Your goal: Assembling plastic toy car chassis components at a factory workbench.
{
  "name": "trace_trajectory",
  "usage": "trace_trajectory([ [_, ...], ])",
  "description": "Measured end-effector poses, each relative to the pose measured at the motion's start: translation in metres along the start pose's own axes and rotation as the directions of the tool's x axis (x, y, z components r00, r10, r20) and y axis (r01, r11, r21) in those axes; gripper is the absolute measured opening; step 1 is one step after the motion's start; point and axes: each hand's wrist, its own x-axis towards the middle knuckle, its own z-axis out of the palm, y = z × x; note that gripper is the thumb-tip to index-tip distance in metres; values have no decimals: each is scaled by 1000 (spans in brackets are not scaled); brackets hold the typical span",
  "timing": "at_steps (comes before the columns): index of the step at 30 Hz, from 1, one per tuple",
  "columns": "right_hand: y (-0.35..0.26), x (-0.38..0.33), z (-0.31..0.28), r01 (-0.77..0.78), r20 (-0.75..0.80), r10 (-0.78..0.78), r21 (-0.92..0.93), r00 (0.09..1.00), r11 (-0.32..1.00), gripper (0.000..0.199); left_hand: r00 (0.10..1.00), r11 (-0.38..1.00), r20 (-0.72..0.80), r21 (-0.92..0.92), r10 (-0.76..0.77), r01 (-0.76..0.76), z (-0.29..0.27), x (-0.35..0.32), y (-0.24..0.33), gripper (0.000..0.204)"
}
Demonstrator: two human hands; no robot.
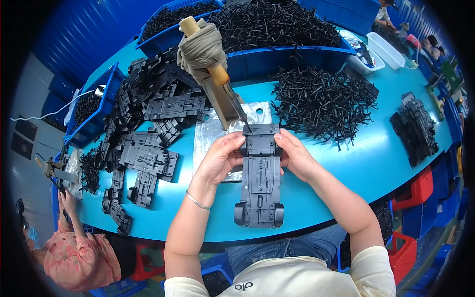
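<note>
A long black plastic vehicle chassis [260, 180] is held between both my hands, its near end reaching past the front part of the table. My left hand [221, 156] grips the left edge near the far end, thumb on top. My right hand [297, 154] pinches the opposite edge in the same way. Over the chassis's far end slants an iron-like tool [217, 74] with a yellowish handle wrapped in grey-brown cloth. Its thin metal tip comes down at the far left corner of the chassis; whether it touches cannot be made out. A silvery sheet [210, 138] lies beneath.
Many similar black chassis [148, 153] are heaped at left. Small black rod-like parts [324, 101] lie piled at right and fill a blue bin [292, 62] behind. More chassis [414, 129] are stacked far right. A co-worker [81, 252] sits at left; red stools [403, 255] stand below.
</note>
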Motion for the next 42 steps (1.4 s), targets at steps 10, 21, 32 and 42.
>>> trace_trajectory([
  [10,-1,-1,2,1,16,-1,22,1000,1000,30,1000,1000,3,-12,16,-16,-2,0,0,29],
  [21,-4,-1,1,8,41,-10,52,999,999,29,999,999,19,-10,37,-37,-2,1,-1,29],
  [32,3,5,12,-30,-44,30,-11,999,999,26,1000,1000,-20,-14,0,0,-24,0,-4,25],
  [42,17,24,15,83,-49,-95,-217,994,973,24,999,999,-2,20,42,-42,-32,-6,7,29],
])
